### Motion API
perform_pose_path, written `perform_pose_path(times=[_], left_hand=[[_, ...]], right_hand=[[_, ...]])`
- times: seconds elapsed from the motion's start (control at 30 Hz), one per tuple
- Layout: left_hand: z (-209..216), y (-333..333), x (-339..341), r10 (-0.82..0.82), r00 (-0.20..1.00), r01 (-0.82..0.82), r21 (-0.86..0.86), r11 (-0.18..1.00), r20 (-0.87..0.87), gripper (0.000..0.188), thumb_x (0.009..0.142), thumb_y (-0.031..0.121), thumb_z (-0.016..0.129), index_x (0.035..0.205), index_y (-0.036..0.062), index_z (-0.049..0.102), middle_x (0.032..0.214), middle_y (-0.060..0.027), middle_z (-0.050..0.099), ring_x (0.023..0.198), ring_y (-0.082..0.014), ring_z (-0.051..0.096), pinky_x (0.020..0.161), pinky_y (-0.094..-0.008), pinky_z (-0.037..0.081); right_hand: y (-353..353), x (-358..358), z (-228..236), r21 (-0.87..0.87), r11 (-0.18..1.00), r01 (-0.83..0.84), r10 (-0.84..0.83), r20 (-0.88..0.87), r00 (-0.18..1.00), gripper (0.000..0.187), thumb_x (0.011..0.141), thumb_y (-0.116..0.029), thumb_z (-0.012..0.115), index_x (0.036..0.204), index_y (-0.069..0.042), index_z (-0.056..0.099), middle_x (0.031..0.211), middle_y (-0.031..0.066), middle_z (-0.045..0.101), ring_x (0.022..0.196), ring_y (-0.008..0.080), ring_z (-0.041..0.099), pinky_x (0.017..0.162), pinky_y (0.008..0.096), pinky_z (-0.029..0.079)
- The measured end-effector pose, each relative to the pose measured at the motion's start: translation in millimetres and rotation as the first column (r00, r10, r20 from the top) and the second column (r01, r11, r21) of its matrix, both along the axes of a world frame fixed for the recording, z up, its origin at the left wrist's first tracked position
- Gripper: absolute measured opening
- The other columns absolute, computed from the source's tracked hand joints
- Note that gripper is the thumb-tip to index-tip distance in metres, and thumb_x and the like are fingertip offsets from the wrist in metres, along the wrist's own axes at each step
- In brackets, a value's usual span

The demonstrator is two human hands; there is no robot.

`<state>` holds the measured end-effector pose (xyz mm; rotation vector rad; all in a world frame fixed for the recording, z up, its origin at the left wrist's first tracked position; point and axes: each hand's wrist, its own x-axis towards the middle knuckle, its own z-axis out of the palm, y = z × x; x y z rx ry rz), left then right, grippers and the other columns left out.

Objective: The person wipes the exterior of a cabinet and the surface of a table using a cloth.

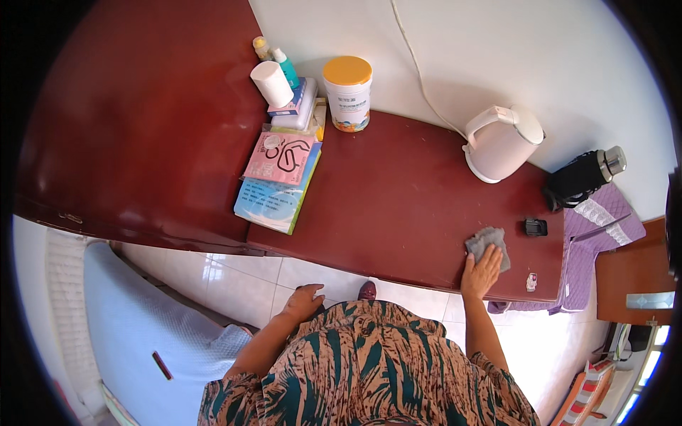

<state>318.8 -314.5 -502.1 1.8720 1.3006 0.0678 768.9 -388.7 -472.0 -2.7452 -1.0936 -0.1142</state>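
My right hand (pixel 484 272) presses down on a crumpled grey cloth (pixel 495 238) near the front right of the dark red table (pixel 398 206). Its fingers lie over the cloth, which sticks out beyond them. Close by on the right is a small black plastic holder (pixel 535 227), with a little sticker (pixel 531 282) near the front edge. My left hand (pixel 304 302) hangs in front of my body, off the table. It holds nothing that I can see, and its fingers are loosely bent and partly apart.
A pale electric kettle (pixel 501 145) and black-covered flask (pixel 579 176) stand back right. Behind left are an orange-lidded tin (pixel 348 96), booklets (pixel 273 195), a white paper roll (pixel 271 84) and bottles. A dark red cabinet (pixel 156 128) borders the left; a blue bed (pixel 142 312) lies below.
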Motion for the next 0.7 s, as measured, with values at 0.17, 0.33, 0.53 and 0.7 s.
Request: perform_pose_path(times=[0.17,0.33,0.53,0.7], left_hand=[[-13.3,-22.5,-33.2,0.225,0.974,-0.223,-0.187,0.957,-0.015,0.039,0.089,0.028,0.061,0.119,0.003,0.062,0.111,-0.0195,0.066,0.1,-0.0344,0.065,0.088,-0.0387,0.051],[-64.2,-93.8,-129.5,0.358,0.901,-0.386,-0.074,0.92,-0.245,0.04,0.088,0.034,0.058,0.11,0.002,0.067,0.115,-0.0204,0.065,0.109,-0.0371,0.06,0.097,-0.0419,0.047],[-81.0,-190.6,-186.4,-0.069,0.891,-0.015,-0.182,0.983,-0.448,0.018,0.088,0.018,0.052,0.093,0.0106,0.068,0.112,-0.0139,0.067,0.111,-0.0307,0.061,0.093,-0.0391,0.05],[-78.5,-174.3,-164.6,-0.314,0.869,0.243,-0.224,0.944,-0.383,0.017,0.081,0.014,0.055,0.093,0.0093,0.066,0.102,-0.0135,0.067,0.102,-0.0327,0.063,0.085,-0.0425,0.052]], right_hand=[[74.8,-40.6,19.3,0.024,0.945,-0.327,0.327,-0.088,0.941,0.07,0.096,-0.038,0.05,0.151,-0.004,0.023,0.158,0.018,0.018,0.147,0.0323,0.014,0.117,0.0464,0.014],[151.3,-84.3,26.7,0.033,0.849,-0.528,0.528,-0.119,0.841,0.069,0.096,-0.039,0.05,0.151,-0.008,0.024,0.158,0.0165,0.016,0.147,0.0321,0.013,0.117,0.0463,0.014],[192.9,-180.9,29.4,0.061,0.666,-0.743,0.741,-0.166,0.651,0.066,0.094,-0.037,0.053,0.152,-0.016,0.027,0.158,0.0177,0.016,0.146,0.0344,0.013,0.116,0.0492,0.016],[162.7,-234.2,32.1,0.107,0.465,-0.879,0.877,-0.187,0.442,0.067,0.089,-0.033,0.06,0.149,-0.016,0.033,0.156,0.0187,0.021,0.145,0.0361,0.017,0.114,0.0502,0.022]])
